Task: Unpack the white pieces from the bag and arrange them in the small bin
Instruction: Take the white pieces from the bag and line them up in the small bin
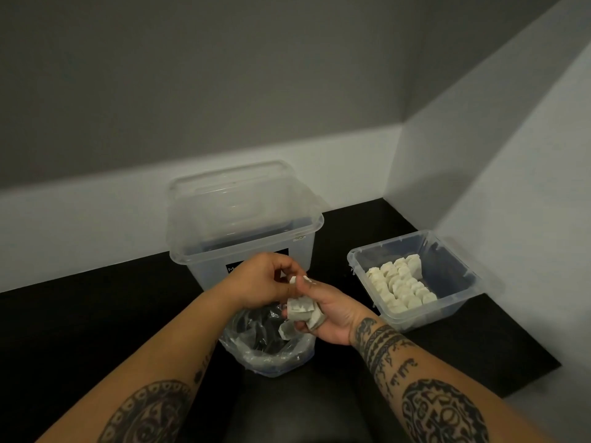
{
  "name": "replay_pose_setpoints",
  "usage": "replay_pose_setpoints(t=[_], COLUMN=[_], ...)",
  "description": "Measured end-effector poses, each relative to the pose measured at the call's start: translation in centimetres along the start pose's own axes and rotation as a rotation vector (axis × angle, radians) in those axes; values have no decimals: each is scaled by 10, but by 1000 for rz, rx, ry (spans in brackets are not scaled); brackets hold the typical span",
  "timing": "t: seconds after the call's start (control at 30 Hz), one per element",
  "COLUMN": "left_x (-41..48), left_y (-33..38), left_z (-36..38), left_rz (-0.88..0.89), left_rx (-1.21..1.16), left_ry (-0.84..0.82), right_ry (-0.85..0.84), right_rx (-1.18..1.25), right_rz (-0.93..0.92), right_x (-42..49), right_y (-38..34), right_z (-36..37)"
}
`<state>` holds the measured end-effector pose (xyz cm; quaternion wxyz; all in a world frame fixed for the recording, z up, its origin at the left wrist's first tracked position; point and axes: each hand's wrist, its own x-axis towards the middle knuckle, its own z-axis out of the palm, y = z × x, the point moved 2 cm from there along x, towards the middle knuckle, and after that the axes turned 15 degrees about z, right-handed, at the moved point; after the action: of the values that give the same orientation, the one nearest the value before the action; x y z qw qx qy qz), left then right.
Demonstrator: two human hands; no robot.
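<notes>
My right hand is cupped palm up above the bag and holds several white pieces. My left hand meets it from the left, its fingertips pinching one white piece at the top of that handful. Below both hands a clear plastic bag stands open on the dark surface; its inside looks dark. The small clear bin sits to the right, with several white pieces laid in neat rows along its left half.
A large clear tub with a loose lid and a black label stands behind my hands. Grey walls with a white baseboard close off the back and right. The black surface ends at an edge on the right, just past the small bin.
</notes>
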<state>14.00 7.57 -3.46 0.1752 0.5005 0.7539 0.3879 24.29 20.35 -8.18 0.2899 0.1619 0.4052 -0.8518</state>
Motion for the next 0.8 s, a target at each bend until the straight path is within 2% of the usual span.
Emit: replay_pose_setpoints(t=[0.1,0.2,0.23,0.3,0.4,0.47,0.6,0.8], left_x=[1,-11,-17,-27,-36,-37,-39,-40], left_y=[-4,-26,-35,-51,-74,-85,-91,-90], left_z=[5,9,13,26,56,74,99,107], left_rz=[27,0,-47,-173,-308,-348,-407,-445], left_rx=[61,-144,-171,-135,146,303,331,390], left_ry=[129,357,387,309,23,-75,-92,-55], right_ry=[81,141,173,231,365,460,573,658], right_rx=[-38,-13,-3,15,-51,-191,-503,-500], right_rz=[20,-32,-58,-106,-154,-127,1,50], right_x=[-1,-1,-1,0,-1,3,22,21], right_y=[-3,-9,-11,-12,-7,4,33,46], right_z=[-6,-12,-14,-20,-24,-24,-30,-39])
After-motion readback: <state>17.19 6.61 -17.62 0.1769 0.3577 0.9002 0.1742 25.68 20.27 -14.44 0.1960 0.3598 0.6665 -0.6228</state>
